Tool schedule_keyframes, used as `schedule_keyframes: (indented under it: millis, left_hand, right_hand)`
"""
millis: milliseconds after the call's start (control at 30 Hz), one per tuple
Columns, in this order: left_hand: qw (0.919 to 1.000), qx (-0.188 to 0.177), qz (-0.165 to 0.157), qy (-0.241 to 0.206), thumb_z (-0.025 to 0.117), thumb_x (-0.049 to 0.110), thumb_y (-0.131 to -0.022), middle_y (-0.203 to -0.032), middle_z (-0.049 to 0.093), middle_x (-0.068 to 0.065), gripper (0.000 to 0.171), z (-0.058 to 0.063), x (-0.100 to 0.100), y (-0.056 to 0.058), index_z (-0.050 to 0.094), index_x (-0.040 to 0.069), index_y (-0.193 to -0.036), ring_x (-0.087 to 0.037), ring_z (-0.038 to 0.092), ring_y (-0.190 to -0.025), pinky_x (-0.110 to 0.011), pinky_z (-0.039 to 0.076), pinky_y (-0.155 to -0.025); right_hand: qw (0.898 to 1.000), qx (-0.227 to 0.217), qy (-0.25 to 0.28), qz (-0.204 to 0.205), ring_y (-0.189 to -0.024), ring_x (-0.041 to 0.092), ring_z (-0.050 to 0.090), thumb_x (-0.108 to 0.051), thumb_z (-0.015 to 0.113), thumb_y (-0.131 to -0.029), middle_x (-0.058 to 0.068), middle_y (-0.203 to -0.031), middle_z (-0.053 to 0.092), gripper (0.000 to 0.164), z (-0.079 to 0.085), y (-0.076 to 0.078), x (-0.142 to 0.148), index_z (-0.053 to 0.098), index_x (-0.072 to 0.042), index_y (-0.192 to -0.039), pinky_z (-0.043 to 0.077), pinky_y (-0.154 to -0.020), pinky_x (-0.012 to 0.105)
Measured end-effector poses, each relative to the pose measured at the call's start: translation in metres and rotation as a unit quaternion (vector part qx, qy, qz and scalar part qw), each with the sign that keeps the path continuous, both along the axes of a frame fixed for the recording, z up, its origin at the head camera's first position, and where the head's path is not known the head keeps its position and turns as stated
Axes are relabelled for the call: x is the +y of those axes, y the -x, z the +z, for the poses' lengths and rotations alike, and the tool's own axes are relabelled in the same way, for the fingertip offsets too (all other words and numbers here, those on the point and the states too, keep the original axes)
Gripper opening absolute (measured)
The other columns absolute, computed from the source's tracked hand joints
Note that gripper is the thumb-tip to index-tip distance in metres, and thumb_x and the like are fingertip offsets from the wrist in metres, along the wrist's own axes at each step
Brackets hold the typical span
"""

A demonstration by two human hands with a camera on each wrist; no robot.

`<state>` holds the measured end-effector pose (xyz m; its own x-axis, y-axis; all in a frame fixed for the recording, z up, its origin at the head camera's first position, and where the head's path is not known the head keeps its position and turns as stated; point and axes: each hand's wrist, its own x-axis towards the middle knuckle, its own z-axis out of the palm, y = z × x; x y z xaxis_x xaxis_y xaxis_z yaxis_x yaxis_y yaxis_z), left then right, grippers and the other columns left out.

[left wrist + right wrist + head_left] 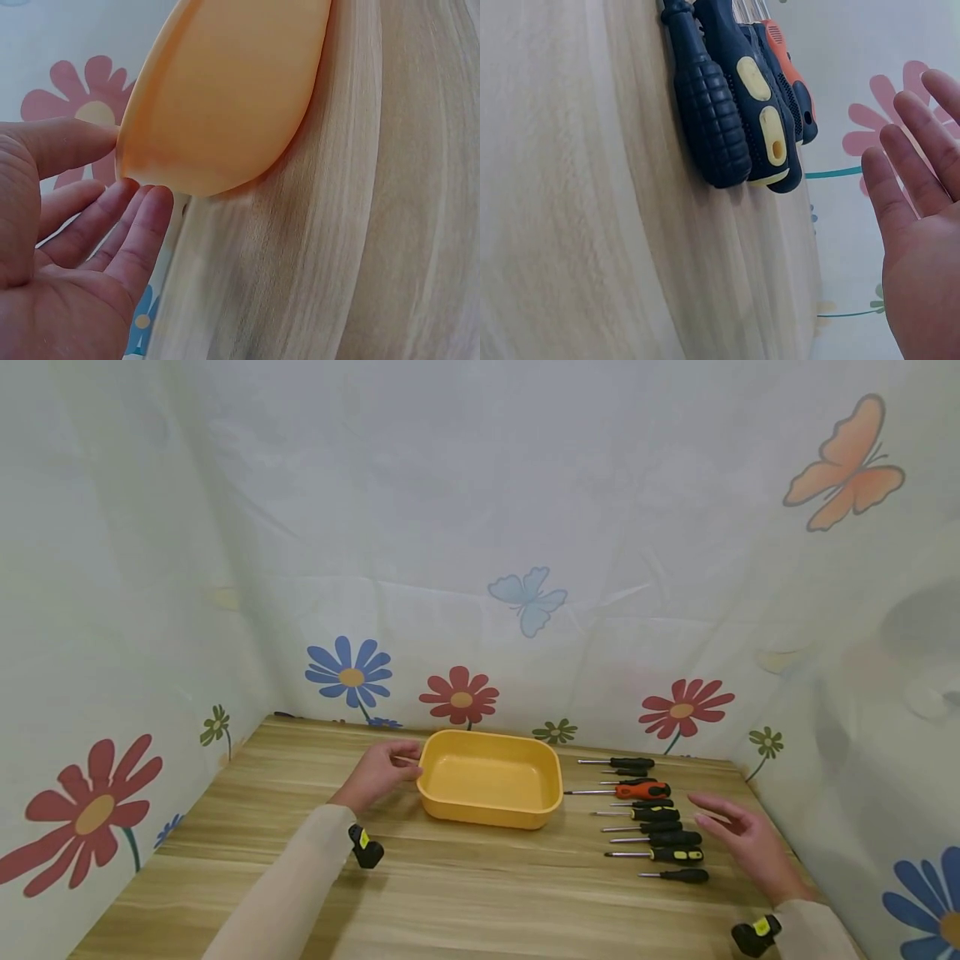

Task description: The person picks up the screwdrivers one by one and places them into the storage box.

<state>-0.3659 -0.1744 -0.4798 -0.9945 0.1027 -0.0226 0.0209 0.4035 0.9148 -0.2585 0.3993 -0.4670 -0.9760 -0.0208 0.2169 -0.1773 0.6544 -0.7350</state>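
A yellow plastic basin (491,817) stands upright on the wooden table. My left hand (382,772) is at its left end, thumb and fingertips right at the outside of the wall, as the left wrist view shows on the basin (225,97). Right of the basin, several screwdrivers lie in a column, shafts to the left. Among them are an orange-and-black screwdriver (643,790), a black-and-yellow screwdriver (678,855) and, nearest me, a black screwdriver (686,876). My right hand (750,842) hovers just right of the handles, fingers extended, holding nothing.
Behind and at both sides of the wood-grain table (480,893) hangs a pale curtain (420,527) printed with flowers and butterflies. The basin's right end is close to the tip of the orange screwdriver. Black wrist devices (366,847) sit on both sleeves.
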Motion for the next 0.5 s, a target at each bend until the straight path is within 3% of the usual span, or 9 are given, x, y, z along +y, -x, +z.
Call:
schedule_keyframes:
  millis: [133, 267, 500]
  left_hand:
    - [1.0, -0.002, -0.001, 0.002, 0.075, 0.011, -0.092, -0.128, 0.07, -0.015, 0.05, 0.0021, 0.0012, -0.0014, 0.062, 0.004, -0.139, -0.029, 0.069, -0.113, -0.04, 0.061, -0.095]
    - [0.9999, -0.012, 0.005, 0.002, 0.076, 0.013, -0.091, -0.125, 0.071, -0.012, 0.05, 0.003, 0.0025, -0.0012, 0.062, 0.007, -0.139, -0.027, 0.069, -0.11, -0.039, 0.061, -0.094]
    - [0.9997, -0.019, 0.011, 0.006, 0.076, 0.012, -0.09, -0.118, 0.073, -0.012, 0.049, 0.0036, 0.004, 0.0005, 0.064, 0.007, -0.137, -0.024, 0.071, -0.101, -0.037, 0.062, -0.09]
  right_hand:
    - [1.0, -0.015, 0.003, -0.012, -0.11, -0.021, 0.05, -0.042, 0.061, -0.102, 0.009, -0.141, 0.064, 0.053, -0.0022, -0.0017, 0.0016, 0.061, -0.007, -0.141, 0.048, -0.085, 0.007]
    - [0.999, -0.034, 0.002, -0.022, -0.11, -0.02, 0.049, -0.047, 0.06, -0.101, 0.014, -0.144, 0.062, 0.057, -0.0032, -0.0046, 0.0011, 0.06, -0.008, -0.142, 0.048, -0.085, 0.007]
    - [0.999, -0.022, -0.008, -0.024, -0.109, -0.018, 0.054, -0.043, 0.061, -0.102, 0.016, -0.141, 0.063, 0.051, -0.0088, -0.0088, 0.0048, 0.063, -0.01, -0.14, 0.048, -0.084, 0.008]
